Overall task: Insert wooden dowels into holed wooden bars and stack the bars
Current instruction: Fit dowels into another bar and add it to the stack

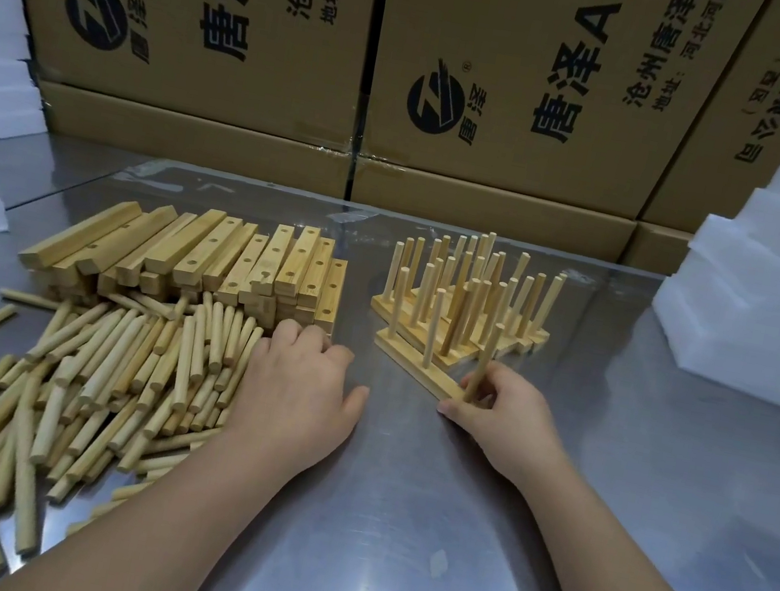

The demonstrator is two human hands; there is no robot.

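My left hand [295, 390] lies palm-down at the right edge of the loose dowel pile [104, 365] on the metal surface [388, 529], its fingers curled onto the dowels; whether they grip one I cannot tell. My right hand [504, 419] pinches an upright dowel [483, 361] at the near end of the front holed bar [417, 365], thumb against the bar's end. Unfilled bars [207, 258] are heaped behind the pile.

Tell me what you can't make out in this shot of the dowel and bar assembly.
All from the head view:
- Whether the dowel is seated in the nearest bar: the right hand covers its foot.
- What the left hand grips, if anything: its fingertips are buried in the loose dowel pile.
- How many finished bars are stacked: dowels overlap.
- The pile's full extent: cut off by the left edge.
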